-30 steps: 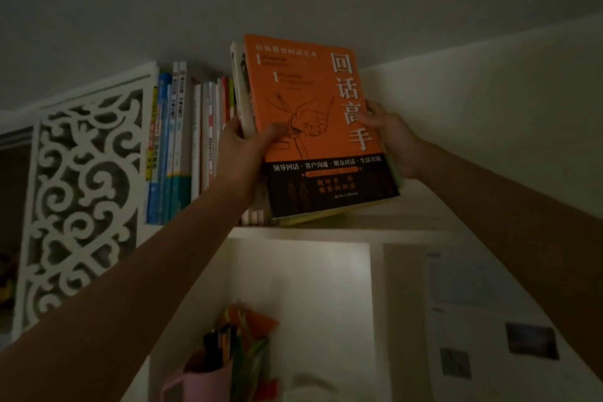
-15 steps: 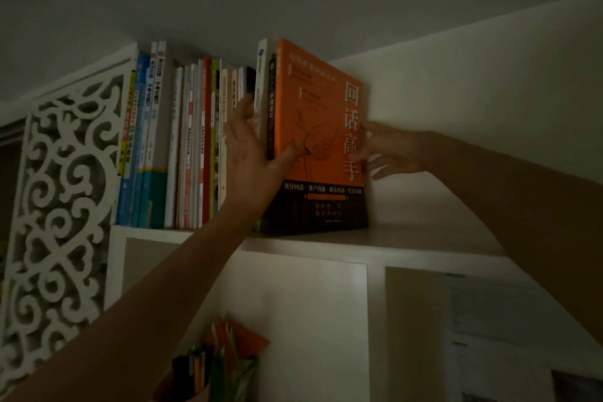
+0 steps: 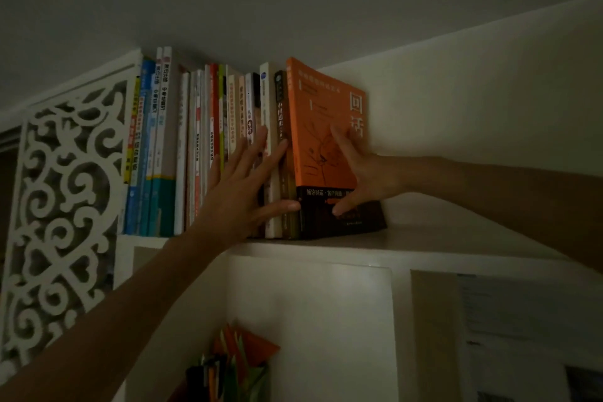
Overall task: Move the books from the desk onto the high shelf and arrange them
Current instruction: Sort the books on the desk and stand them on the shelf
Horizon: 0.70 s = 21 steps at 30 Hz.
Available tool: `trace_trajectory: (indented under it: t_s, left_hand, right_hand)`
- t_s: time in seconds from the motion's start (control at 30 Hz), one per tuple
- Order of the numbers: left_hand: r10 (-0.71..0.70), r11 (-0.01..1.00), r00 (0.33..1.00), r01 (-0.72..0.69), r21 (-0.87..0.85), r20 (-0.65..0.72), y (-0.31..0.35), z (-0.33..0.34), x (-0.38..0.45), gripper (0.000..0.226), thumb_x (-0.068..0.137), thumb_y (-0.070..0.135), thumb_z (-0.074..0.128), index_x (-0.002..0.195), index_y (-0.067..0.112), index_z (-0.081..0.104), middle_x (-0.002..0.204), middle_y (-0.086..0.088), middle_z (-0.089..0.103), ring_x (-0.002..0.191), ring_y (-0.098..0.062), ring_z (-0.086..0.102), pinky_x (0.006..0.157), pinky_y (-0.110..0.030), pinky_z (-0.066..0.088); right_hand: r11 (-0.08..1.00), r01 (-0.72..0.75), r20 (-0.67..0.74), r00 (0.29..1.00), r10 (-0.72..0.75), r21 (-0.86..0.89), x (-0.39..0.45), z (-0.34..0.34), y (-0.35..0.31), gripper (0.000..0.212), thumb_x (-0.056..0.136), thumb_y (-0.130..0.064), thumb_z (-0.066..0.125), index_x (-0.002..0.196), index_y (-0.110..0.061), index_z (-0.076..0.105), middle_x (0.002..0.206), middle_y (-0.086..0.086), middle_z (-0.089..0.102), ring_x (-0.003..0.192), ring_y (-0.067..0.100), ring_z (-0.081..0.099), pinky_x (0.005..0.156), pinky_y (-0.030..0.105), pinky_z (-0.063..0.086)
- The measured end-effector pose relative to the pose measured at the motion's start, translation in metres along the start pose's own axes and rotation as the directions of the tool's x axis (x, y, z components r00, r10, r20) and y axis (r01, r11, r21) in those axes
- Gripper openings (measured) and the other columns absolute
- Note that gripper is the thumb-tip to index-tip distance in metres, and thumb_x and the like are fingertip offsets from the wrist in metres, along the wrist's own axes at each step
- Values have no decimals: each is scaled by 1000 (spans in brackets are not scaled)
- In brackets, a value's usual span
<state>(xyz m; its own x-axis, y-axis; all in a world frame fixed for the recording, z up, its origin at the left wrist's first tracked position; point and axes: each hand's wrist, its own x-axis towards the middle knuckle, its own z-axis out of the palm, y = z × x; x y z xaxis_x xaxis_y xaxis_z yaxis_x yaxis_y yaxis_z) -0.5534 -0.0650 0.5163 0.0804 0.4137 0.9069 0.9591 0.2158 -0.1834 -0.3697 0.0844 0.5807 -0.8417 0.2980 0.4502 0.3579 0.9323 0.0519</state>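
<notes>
An orange-and-black book (image 3: 321,114) stands upright at the right end of a row of books (image 3: 195,147) on the high white shelf (image 3: 424,246). My left hand (image 3: 243,183) lies flat with straight fingers against the spines just left of it, thumb reaching to the orange book's lower spine. My right hand (image 3: 362,173) presses flat on the orange cover, fingers spread. A dark-spined book (image 3: 281,101) and a white one (image 3: 266,91) stand between the orange book and the rest of the row.
A white carved lattice panel (image 3: 65,206) bounds the shelf on the left. The ceiling is close above the book tops. Right of the orange book the shelf runs on along the wall. Below hang a holder with coloured paper (image 3: 235,362) and posted sheets (image 3: 522,320).
The orange book went from tilted in both hands to standing upright in the row. My hands let go of it and now press flat against spines and cover.
</notes>
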Motion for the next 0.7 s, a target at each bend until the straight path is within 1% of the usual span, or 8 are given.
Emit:
trace_trajectory:
  t_s: [0.1,0.17,0.23,0.33,0.37,0.47,0.53,0.7]
  left_hand:
    - [-38,999,998,39,-15,51,2,-2,4,100,56,95,6,140,44,-15,147,14,-26,142,-21,-14,106,-45,-12]
    - [-51,998,997,53,-35,65,8,-8,0,99,58,93,13,141,44,-13,148,13,-23,143,-22,-12,108,-46,-10]
    - [-67,991,997,71,-117,37,17,-14,-10,92,66,82,22,145,40,0,155,8,-7,144,-24,-5,112,-49,-3]
    - [-18,948,998,-1,-317,-57,36,-23,-33,73,77,67,33,142,34,26,153,4,19,143,-24,14,115,-49,11]
    - [7,924,995,-47,-379,-104,45,-25,-40,68,80,62,38,139,29,35,150,2,27,140,-20,22,115,-46,17]
    - [0,835,986,-92,-542,-167,82,-27,-64,57,85,47,53,129,10,53,137,-6,48,124,0,33,107,-19,26]
    - [12,779,990,-96,-620,-138,117,-25,-87,53,86,43,55,129,12,53,134,2,47,123,0,35,105,-20,26]
    - [199,621,974,-210,-755,-108,220,6,-153,44,88,38,53,121,9,59,127,-7,56,118,-14,44,100,-26,31]
  right_hand:
    - [996,-83,2,996,84,-37,-3,-6,-8,135,70,-47,75,132,-26,-43,149,11,-35,144,30,-13,119,42,9]
    - [988,-136,-51,990,133,-70,-10,-5,-16,133,68,-49,77,140,-28,-33,155,12,-19,144,33,3,117,45,18]
    - [988,-140,-165,978,128,-60,-20,-4,-25,121,68,-46,79,148,-29,-10,154,16,9,136,37,25,110,48,31]
    - [996,-28,-360,931,58,89,-54,1,-45,77,75,-38,71,141,-21,33,130,16,46,111,33,52,93,46,47]
    - [995,-12,-420,906,54,103,-71,1,-51,66,79,-32,68,137,-17,41,126,17,50,108,32,54,93,43,47]
    - [998,-43,-556,829,62,46,-130,5,-65,44,89,-21,61,129,-7,50,124,18,52,112,29,51,96,32,38]
    - [997,-71,-597,799,68,18,-179,13,-65,39,89,-20,60,124,-5,53,123,16,53,113,28,50,93,21,32]
    - [968,-249,-570,794,212,13,-324,57,-52,31,89,-16,58,117,-2,57,118,16,55,111,22,48,95,19,31]
